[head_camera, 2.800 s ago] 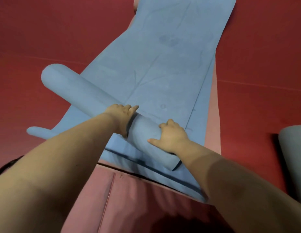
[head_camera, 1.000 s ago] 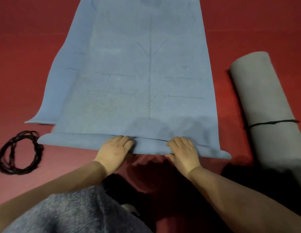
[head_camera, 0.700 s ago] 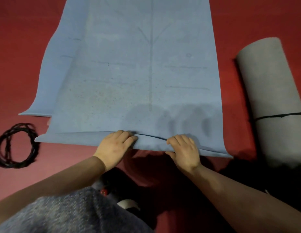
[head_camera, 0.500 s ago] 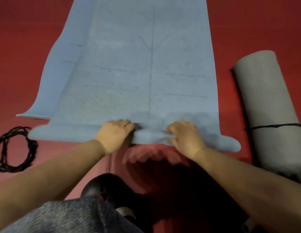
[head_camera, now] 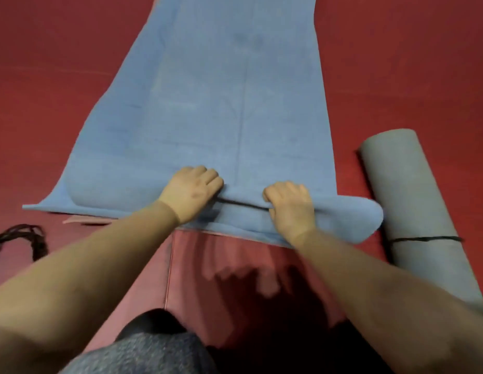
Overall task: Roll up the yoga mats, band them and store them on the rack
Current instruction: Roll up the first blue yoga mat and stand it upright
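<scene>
A blue yoga mat (head_camera: 221, 103) lies flat on the red floor and runs away from me. Its near end is turned over into a thin roll (head_camera: 350, 214) across the mat. My left hand (head_camera: 191, 193) grips the roll left of the middle, fingers curled over it. My right hand (head_camera: 291, 206) grips it right of the middle, thumb tucked under the fold. A second blue mat lies under the first and shows along the left edge (head_camera: 43, 207).
A rolled grey mat (head_camera: 407, 201) with a black band (head_camera: 423, 238) round it lies on the floor to the right. Several black bands (head_camera: 22, 238) lie in a loop at the left. A pink mat (head_camera: 226, 265) lies under my arms. My grey-clothed knee (head_camera: 143, 354) is at the bottom.
The near end of the blue mat has been folded over and rolled a little further away from me. Both hands have moved forward with it.
</scene>
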The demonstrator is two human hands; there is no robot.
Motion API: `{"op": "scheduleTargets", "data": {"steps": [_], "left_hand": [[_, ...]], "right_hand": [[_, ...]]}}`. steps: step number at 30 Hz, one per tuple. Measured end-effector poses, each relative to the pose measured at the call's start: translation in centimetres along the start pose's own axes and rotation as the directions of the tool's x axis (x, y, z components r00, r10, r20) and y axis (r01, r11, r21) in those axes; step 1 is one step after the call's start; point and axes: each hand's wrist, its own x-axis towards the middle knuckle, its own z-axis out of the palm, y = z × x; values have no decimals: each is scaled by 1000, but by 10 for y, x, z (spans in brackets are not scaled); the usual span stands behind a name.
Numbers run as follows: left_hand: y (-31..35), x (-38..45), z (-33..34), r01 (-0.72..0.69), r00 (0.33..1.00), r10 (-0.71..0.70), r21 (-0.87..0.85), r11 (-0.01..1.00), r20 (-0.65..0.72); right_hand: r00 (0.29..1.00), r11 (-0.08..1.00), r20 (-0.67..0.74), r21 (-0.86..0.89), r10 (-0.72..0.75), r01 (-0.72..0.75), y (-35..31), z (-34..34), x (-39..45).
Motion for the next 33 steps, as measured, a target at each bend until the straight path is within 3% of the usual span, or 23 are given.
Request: {"op": "scheduleTargets", "data": {"steps": [7,10,17,21,23,25,30,33], "left_hand": [[64,-117,30,160,955,-84,-257,953,284],[79,-136,28,215,907,-94,-259,942,409],[81,-127,28,201,810,-35,-222,954,585],[86,-135,33,305,760,-85,-238,922,644],[86,-135,33,408,698,-132,-240,881,703],[86,-140,36,461,709,-172,-265,847,684],[84,-151,47,427,771,-167,-305,851,614],[76,-146,49,479,756,-177,-349,805,630]], "right_hand": [[982,976,190,209,18,-58,-43,29,-118],[960,939,275,314,54,-142,-58,34,-152],[898,966,438,219,31,-140,-57,35,-148],[838,957,539,184,91,-223,-65,46,-148],[826,957,552,158,118,-242,-66,47,-146],[822,953,557,169,119,-253,-64,49,-146],[846,885,521,335,112,-323,-51,60,-152],[842,869,531,367,97,-332,-44,61,-152]]}}
